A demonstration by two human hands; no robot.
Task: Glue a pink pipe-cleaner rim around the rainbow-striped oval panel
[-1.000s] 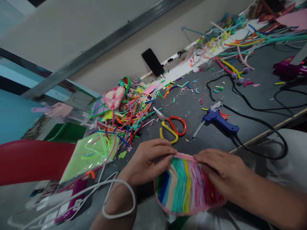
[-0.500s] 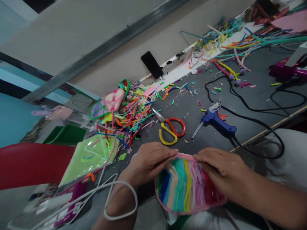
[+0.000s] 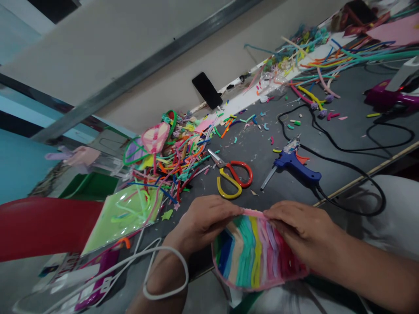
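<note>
Dark grey table, total craft mess. Red-and-yellow scissors mid-table, blue glue gun just to the right, black cord looping toward the near edge. Big tangle of pipe-cleaner scraps on the left, green packet beside it. Long pipe cleaners along the far edge.

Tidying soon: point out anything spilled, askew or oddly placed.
Cut scraps litter the grey table; a tangled heap sprawls at its left. The glue gun lies on its side, black cord looping past the table edge. A white cable loops round the wrist of the left hand as it and the right hand pinch the striped piece.
</note>
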